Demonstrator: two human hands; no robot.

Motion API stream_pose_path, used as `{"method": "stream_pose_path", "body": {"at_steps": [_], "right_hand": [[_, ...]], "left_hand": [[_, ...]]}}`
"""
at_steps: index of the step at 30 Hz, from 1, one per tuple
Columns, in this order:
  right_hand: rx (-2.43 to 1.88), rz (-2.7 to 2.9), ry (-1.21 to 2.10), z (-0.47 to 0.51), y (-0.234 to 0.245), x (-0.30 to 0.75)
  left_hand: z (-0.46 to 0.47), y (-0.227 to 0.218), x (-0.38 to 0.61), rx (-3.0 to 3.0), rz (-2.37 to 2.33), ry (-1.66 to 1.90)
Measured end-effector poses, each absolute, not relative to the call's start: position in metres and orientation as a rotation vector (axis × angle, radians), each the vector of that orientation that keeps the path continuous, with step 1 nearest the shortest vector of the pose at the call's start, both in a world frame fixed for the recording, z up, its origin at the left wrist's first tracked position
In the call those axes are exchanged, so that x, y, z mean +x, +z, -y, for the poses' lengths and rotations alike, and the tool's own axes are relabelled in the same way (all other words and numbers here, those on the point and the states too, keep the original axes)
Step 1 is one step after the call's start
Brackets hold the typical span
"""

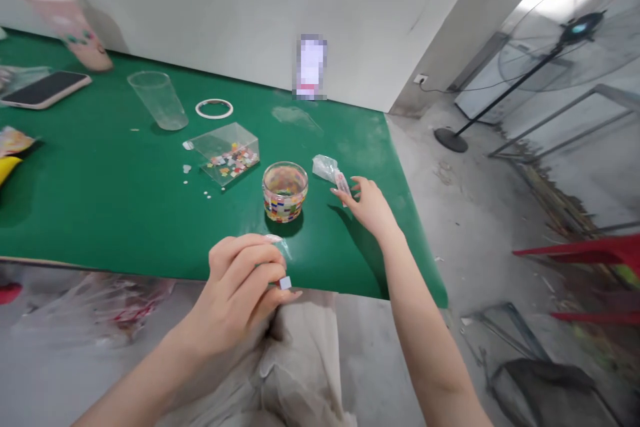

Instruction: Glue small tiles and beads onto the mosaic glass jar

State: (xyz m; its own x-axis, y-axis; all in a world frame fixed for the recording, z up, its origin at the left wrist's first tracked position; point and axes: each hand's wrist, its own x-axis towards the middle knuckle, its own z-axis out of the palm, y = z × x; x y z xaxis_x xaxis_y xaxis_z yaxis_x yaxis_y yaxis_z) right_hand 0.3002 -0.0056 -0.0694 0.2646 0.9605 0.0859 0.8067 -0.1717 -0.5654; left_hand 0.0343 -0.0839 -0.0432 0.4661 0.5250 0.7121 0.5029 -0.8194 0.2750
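Note:
My left hand point(247, 280) is closed in a pinch on a small white square tile point(285, 283), just above the table's front edge. Straight ahead of it stands a round glass bowl point(285, 197) whose outside is covered in small coloured mosaic tiles. Over the table to the right, my right hand point(373, 207) is open, thumb and fingers apart. Its fingertips are at a small tube with pinkish print point(343, 183); whether they touch it I cannot tell. A crumpled clear plastic piece point(325, 167) adjoins the tube. A clear box point(227, 150) lies behind the bowl, holding loose mosaic tiles point(235, 161).
On the green table point(125, 213) are a tilted-looking clear cup point(159, 101), a white ring point(214, 109), a dark phone point(47, 89) and a pink drink cup point(70, 27). A lit, blurred-out phone point(311, 67) leans on the wall. A fan point(580, 28) stands right.

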Motion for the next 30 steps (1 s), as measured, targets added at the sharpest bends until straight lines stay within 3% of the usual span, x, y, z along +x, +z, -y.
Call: {"method": "stream_pose_path", "body": {"at_steps": [7, 15, 25, 30], "right_hand": [[-2.077, 1.502, 0.601, -0.022, -0.089, 0.307], [-1.653, 1.283, 1.005, 0.001, -0.069, 0.326], [-1.475, 1.122, 0.807, 0.003, -0.062, 0.325], [-1.35, 1.214, 0.999, 0.035, -0.047, 0.298]], "left_hand": [[0.079, -0.049, 0.037, 2.631, -0.903, 1.261], [0.077, -0.052, 0.04, 2.58, -0.906, 1.225], [0.076, -0.049, 0.046, 2.541, -0.872, 1.138], [0.071, -0.039, 0.058, 2.59, -0.829, 1.111]]}}
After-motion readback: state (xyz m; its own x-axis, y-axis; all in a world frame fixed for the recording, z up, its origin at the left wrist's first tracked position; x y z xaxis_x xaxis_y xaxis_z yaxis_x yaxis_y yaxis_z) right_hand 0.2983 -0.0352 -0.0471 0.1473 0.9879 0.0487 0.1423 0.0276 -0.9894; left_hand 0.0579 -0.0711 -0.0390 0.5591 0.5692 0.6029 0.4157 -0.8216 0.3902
